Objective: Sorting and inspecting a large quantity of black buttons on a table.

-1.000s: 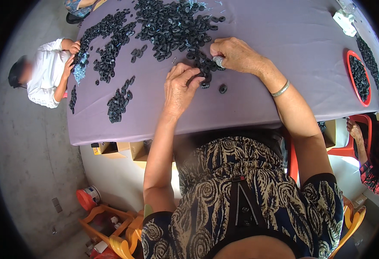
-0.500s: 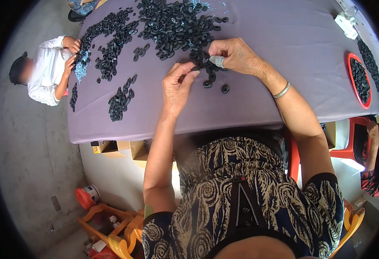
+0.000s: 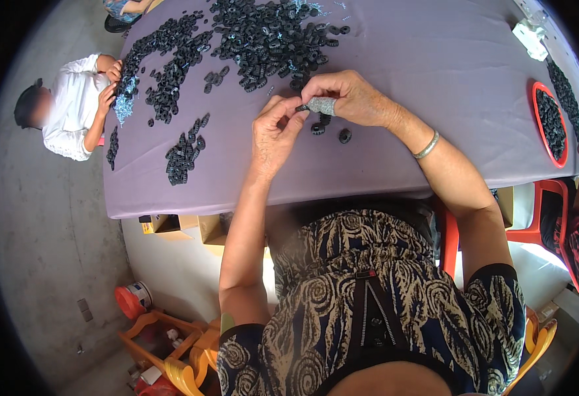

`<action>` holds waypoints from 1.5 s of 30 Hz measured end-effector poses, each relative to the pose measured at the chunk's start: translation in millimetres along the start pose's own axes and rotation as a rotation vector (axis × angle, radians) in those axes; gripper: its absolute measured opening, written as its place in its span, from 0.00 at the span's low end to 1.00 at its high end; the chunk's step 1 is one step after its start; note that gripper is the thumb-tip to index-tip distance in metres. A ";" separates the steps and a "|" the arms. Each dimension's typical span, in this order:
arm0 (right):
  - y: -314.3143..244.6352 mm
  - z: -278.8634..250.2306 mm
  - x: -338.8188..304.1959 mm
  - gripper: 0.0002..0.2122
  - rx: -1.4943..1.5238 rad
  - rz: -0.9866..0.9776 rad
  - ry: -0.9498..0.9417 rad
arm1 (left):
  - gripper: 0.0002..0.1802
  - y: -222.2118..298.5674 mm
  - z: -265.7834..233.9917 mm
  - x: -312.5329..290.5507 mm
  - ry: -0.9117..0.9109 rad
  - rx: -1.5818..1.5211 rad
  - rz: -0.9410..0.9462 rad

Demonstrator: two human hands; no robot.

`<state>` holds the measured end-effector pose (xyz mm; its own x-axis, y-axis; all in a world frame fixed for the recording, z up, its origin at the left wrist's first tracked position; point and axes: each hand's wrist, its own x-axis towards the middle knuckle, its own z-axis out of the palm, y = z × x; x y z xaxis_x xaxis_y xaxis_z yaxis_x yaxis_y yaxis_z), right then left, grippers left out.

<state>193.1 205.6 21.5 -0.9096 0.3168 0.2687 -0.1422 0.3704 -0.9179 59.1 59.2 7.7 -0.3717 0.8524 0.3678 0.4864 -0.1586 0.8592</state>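
Right hand (image 3: 355,99) has moved inward, curled toward left hand (image 3: 273,137).

Black piece (image 3: 302,107) in left hand (image 3: 275,136)

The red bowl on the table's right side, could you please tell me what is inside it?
The red bowl holds many small black pieces. They cover its bottom, so anything beneath cannot be seen.

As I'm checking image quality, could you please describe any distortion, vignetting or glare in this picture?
In the head view, the left edge of the mauve tablecloth bows outward, black vignetting fills the corners, and glare shines beside the red plastic seat.
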 end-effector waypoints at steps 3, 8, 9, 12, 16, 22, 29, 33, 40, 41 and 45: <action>4.8 -1.2 1.1 0.05 -0.006 -0.010 0.007 | 0.12 0.0 0.3 0.6 0.007 -0.036 0.009; 1.2 -0.9 0.8 0.05 -0.061 -0.033 0.000 | 0.11 -3.3 1.3 -0.1 0.006 -0.106 -0.021; 0.5 -0.6 0.8 0.05 -0.075 -0.039 -0.001 | 0.11 -3.9 1.4 -0.3 0.009 -0.146 -0.037; 0.7 -1.7 0.9 0.05 -0.095 -0.034 0.001 | 0.09 -5.1 2.3 -0.2 0.020 -0.228 -0.068; -0.3 -2.4 1.2 0.05 -0.106 -0.016 -0.005 | 0.08 -4.0 2.6 0.9 0.033 -0.231 -0.064; -1.7 -2.7 0.9 0.04 -0.107 0.048 -0.029 | 0.09 -5.2 3.1 -1.4 0.047 -0.247 -0.105; 5.5 -2.0 1.5 0.05 -0.096 0.005 0.022 | 0.09 -5.2 4.3 -2.1 0.009 -0.244 -0.120; 5.4 -0.4 1.5 0.05 -0.089 -0.037 0.050 | 0.09 -5.8 5.1 -1.6 0.022 -0.254 -0.080; 2.1 3.9 0.8 0.03 0.013 -0.032 0.104 | 0.11 -9.9 5.2 -1.0 0.038 -0.157 -0.013; 0.2 4.5 0.6 0.03 0.014 -0.032 0.104 | 0.11 -8.6 5.6 -1.0 0.039 -0.155 -0.017; -13.4 7.1 -0.6 0.04 -0.184 -0.106 0.135 | 0.10 -8.4 4.7 -1.8 0.039 -0.137 -0.036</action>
<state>192.8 194.3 31.6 -0.8316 0.3765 0.4083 -0.1492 0.5566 -0.8172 59.4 61.4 -1.8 -0.4185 0.8394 0.3468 0.3608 -0.1967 0.9117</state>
